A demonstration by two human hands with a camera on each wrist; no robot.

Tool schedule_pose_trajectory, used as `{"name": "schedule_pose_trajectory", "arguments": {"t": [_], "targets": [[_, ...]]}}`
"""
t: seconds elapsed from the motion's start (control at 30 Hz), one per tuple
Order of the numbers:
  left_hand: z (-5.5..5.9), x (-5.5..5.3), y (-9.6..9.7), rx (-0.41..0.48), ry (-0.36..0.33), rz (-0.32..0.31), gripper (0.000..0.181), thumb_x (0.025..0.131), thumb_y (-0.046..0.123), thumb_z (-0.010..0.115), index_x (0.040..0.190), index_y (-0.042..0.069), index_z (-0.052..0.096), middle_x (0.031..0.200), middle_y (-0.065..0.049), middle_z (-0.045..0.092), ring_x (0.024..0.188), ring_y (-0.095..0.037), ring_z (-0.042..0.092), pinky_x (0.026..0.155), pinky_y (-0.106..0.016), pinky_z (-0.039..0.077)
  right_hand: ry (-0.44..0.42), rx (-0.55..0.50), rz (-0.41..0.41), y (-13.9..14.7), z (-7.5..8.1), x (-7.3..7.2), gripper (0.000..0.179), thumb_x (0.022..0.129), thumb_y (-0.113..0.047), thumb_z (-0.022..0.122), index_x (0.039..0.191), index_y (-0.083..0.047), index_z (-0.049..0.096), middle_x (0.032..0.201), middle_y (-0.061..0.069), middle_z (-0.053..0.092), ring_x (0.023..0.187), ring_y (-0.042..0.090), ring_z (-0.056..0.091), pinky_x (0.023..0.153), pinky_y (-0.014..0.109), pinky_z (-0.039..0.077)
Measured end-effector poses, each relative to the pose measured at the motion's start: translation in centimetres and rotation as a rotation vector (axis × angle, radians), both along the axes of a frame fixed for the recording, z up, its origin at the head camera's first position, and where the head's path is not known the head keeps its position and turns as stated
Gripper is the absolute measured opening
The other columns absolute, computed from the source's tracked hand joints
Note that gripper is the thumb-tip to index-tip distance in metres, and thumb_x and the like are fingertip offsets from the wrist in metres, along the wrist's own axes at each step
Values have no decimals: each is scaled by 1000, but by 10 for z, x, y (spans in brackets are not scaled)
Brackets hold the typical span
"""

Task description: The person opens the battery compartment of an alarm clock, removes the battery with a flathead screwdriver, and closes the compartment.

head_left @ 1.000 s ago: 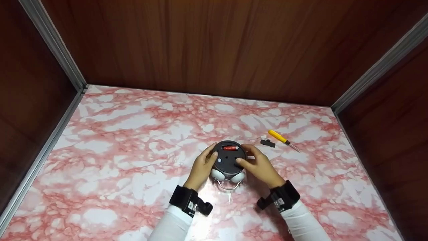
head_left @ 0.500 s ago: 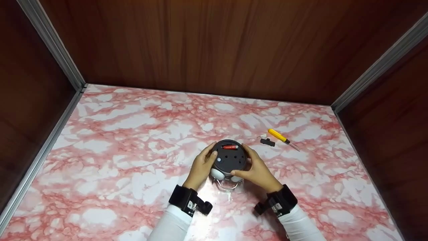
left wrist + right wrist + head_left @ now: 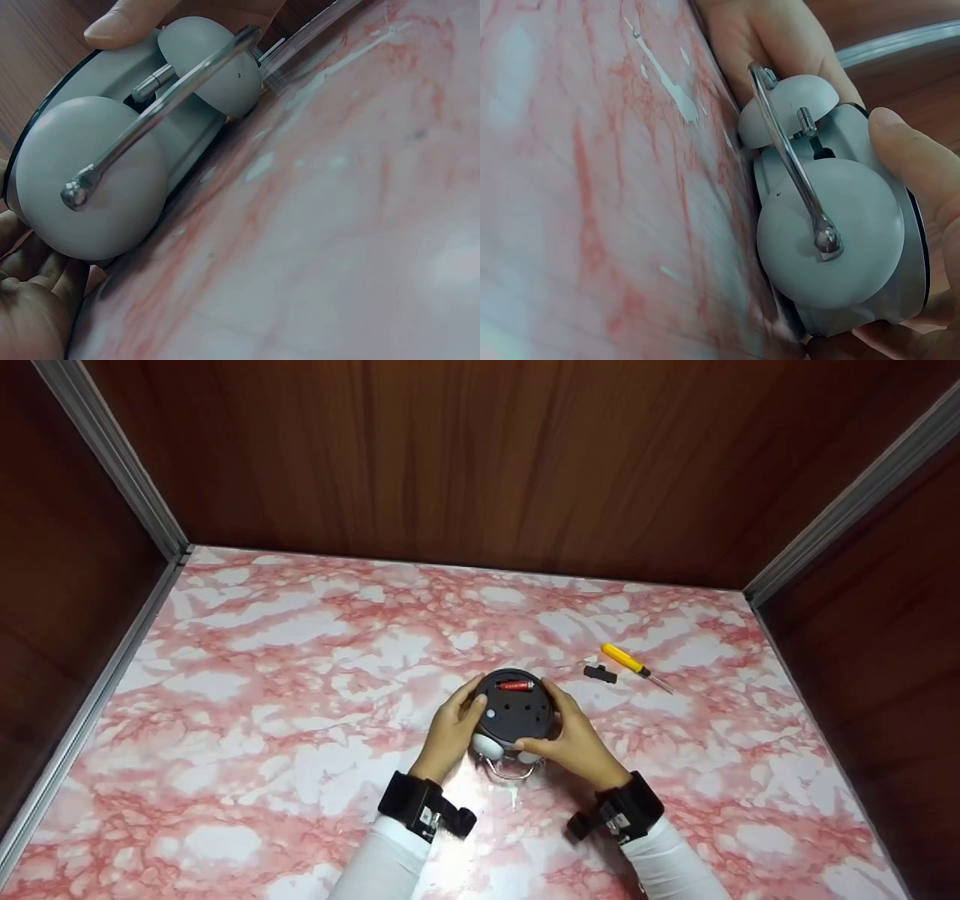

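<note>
A twin-bell alarm clock (image 3: 519, 724) lies face down on the table, its black round back upward and its bells toward the person. A red battery (image 3: 514, 686) sits in the uncovered slot of the back. The left hand (image 3: 450, 729) grips the clock's left side, thumb over the rim. Round the right side curl the fingers of the right hand (image 3: 579, 741), its thumb on the rim near a bell. Both wrist views show the pale bells (image 3: 91, 178) and the metal handle (image 3: 791, 161). The clock's face is hidden underneath.
Right of the clock lies a small black battery cover (image 3: 600, 673), with a yellow-handled screwdriver (image 3: 622, 658) beside it. The table (image 3: 300, 660) has a red-and-white marbled top. Dark wood-look panels (image 3: 465, 465) enclose it at the back and sides.
The right thumb has slid from the clock's black back down to the rim by the bell, uncovering that part of the back. The left hand keeps its grip.
</note>
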State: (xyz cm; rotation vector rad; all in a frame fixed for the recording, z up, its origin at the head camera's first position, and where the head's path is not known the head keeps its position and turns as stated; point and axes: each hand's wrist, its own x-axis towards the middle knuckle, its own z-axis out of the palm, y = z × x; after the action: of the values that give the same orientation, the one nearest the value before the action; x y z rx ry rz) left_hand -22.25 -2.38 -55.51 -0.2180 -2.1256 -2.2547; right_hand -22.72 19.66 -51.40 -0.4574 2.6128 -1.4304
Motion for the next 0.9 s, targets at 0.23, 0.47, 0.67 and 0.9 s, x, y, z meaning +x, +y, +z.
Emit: {"name": "schedule_pose_trajectory", "arguments": {"t": [0.23, 0.47, 0.67, 0.9], "targets": [[-1, 0, 0, 36, 0, -7, 51, 107, 23, 54, 152, 1, 44, 154, -18, 45, 142, -28, 43, 118, -36, 34, -28, -20, 4, 1, -1, 0, 111, 76, -29, 92, 161, -6, 23, 162, 19, 29, 130, 36, 50, 112, 49, 37], [-1, 0, 2, 55, -3, 10, 49, 106, 22, 55, 151, 3, 46, 151, -18, 49, 140, -26, 46, 116, -31, 36, -69, -39, 18, 3, 1, -1, 112, 77, -29, 91, 162, -10, 21, 163, 18, 28, 135, 37, 46, 113, 51, 35], [0, 0, 2, 83, -2, 21, 49, 106, 20, 57, 149, 1, 47, 148, -19, 52, 138, -28, 49, 116, -31, 37, -108, -67, 42, 6, 0, -6, 110, 77, -25, 91, 163, -13, 22, 162, 16, 32, 136, 38, 45, 111, 51, 37], [0, -1, 3, 87, 6, 43, 46, 106, 17, 55, 148, -1, 48, 148, -19, 52, 138, -29, 49, 116, -34, 38, -170, -115, 93, 12, -1, -13, 108, 79, -20, 90, 163, -21, 23, 164, 12, 28, 139, 36, 43, 114, 50, 35]]}}
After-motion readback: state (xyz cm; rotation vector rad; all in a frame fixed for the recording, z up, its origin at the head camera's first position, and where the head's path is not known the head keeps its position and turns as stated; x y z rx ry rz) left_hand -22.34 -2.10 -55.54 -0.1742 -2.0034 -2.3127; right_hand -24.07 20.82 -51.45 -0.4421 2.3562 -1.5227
